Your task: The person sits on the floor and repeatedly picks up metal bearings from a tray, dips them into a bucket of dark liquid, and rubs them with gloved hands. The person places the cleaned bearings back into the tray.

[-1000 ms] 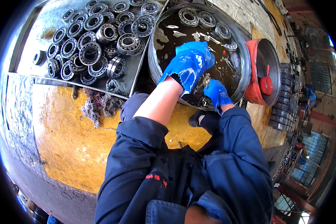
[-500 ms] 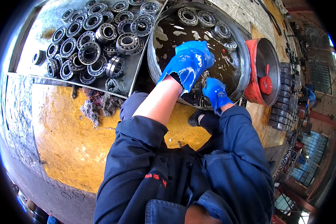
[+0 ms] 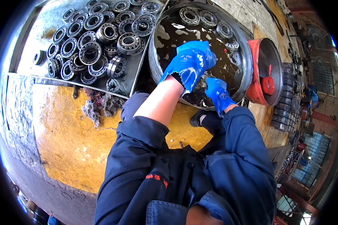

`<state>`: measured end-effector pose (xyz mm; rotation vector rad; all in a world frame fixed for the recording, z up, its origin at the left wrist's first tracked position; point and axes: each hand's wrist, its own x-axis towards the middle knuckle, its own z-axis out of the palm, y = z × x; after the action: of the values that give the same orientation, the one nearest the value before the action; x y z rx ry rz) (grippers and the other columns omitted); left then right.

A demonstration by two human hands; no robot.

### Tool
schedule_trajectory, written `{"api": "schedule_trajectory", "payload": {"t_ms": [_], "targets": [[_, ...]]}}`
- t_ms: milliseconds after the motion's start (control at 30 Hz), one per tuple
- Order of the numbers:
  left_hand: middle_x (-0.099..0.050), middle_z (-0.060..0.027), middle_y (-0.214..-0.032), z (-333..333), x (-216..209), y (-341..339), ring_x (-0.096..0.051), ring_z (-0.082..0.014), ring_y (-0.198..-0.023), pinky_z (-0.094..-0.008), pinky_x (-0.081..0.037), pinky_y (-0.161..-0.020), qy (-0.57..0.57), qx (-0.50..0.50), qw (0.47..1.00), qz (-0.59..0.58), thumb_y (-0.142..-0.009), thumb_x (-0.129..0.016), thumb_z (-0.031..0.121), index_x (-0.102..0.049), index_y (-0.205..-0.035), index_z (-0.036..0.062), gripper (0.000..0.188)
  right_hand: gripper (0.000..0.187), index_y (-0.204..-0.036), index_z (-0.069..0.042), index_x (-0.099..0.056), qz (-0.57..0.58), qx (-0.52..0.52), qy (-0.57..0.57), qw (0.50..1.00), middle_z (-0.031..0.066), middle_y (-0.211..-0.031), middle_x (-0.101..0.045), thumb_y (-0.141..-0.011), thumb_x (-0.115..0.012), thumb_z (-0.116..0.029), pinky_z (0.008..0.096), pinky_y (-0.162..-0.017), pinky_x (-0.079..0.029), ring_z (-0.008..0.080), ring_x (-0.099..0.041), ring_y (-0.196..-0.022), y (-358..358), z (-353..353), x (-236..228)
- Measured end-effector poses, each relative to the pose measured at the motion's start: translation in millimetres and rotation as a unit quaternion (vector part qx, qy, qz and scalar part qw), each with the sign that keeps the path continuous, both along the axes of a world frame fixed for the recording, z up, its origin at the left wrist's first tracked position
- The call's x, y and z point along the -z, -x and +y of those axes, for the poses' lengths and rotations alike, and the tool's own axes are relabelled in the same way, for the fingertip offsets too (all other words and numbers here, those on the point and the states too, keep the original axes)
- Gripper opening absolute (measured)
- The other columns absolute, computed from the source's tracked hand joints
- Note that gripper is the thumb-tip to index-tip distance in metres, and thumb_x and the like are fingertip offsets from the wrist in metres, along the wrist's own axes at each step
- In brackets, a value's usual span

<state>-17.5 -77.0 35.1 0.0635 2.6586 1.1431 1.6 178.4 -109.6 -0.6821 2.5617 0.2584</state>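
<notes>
My left hand (image 3: 193,60), in a torn blue rubber glove, is over the round metal tub (image 3: 247,71) of dark brown liquid. Its fingers curl down out of sight, and whatever they hold is hidden. Just right of it and nearer to me, my right hand (image 3: 218,93), in a matching glove, is closed above the tub's near side. A small greyish, wet-looking patch (image 3: 205,77) shows between the two hands; I cannot make out what it is. Along the tub's far side several bearings (image 3: 189,16) sit partly in the liquid.
On the left, a metal tray (image 3: 26,41) carries many roller bearings (image 3: 90,53) and a grey rag (image 3: 116,86). Right of the tub stands a red drum (image 3: 254,71) with a red scoop (image 3: 267,85) inside. Dark rings (image 3: 283,101) are stacked beyond. Dirty rags (image 3: 92,110) hang below the tray.
My right hand has shifted very slightly within the tub's near side. My left hand stays almost where it was.
</notes>
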Motion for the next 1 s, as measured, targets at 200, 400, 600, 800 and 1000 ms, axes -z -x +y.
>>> {"api": "schedule_trajectory", "payload": {"t_ms": [200, 400, 600, 800, 1000], "targets": [[-0.073, -0.0157, -0.114, -2, -2, -1, -0.069, -0.0356, -0.108, -0.0462, -0.055, -0.093, 0.018, -0.011, 1.000, -0.006, -0.091, -0.060, 0.033, -0.075, -0.110, 0.0112, 0.033, 0.019, -0.094, -0.014, -0.076, -0.015, -0.042, 0.022, 0.999, 0.0109, -0.088, -0.073, -0.080, -0.073, -0.026, 0.0469, -0.073, -0.054, 0.0313, -0.072, -0.087, 3, -6, -3], [-0.072, -0.0208, -0.107, 2, 7, 5, -0.069, -0.0384, -0.102, -0.0469, -0.056, -0.091, 0.007, 0.002, 1.000, 0.013, -0.091, -0.060, 0.040, -0.072, -0.113, 0.0051, 0.043, 0.032, -0.104, -0.010, -0.076, -0.071, 0.221, 0.097, 0.968, 0.0197, -0.104, -0.074, -0.088, -0.062, -0.034, 0.0456, -0.088, -0.054, 0.0392, -0.069, -0.104, 1, 29, 11], [-0.073, -0.0207, -0.104, 1, -4, 0, -0.070, -0.0387, -0.099, -0.0469, -0.056, -0.089, -0.011, -0.013, 1.000, 0.007, -0.090, -0.062, 0.039, -0.073, -0.109, 0.0060, 0.040, 0.021, -0.088, -0.011, -0.072, 0.046, -0.218, -0.097, 0.970, 0.0141, -0.092, -0.073, -0.079, -0.070, -0.030, 0.0478, -0.076, -0.055, 0.0365, -0.071, -0.091, -3, -12, 2], [-0.073, -0.0205, -0.101, -5, 1, -5, -0.070, -0.0386, -0.098, -0.0463, -0.056, -0.087, -0.015, -0.021, 0.999, 0.042, -0.089, -0.065, 0.041, -0.074, -0.105, 0.0071, 0.039, 0.040, -0.109, -0.006, -0.075, -0.080, 0.208, 0.067, 0.973, 0.0242, -0.110, -0.071, -0.083, -0.064, -0.034, 0.0473, -0.090, -0.052, 0.0406, -0.067, -0.107, 10, 27, 22], [-0.073, -0.0178, -0.109, -10, 4, -10, -0.070, -0.0359, -0.104, -0.0463, -0.057, -0.088, -0.006, -0.026, 0.999, 0.026, -0.090, -0.063, 0.033, -0.074, -0.107, 0.0105, 0.031, 0.012, -0.092, -0.014, -0.072, 0.003, -0.003, -0.089, 0.996, 0.0133, -0.092, -0.073, -0.082, -0.069, -0.019, 0.0459, -0.074, -0.055, 0.0340, -0.071, -0.087, -5, -30, -15]]}}
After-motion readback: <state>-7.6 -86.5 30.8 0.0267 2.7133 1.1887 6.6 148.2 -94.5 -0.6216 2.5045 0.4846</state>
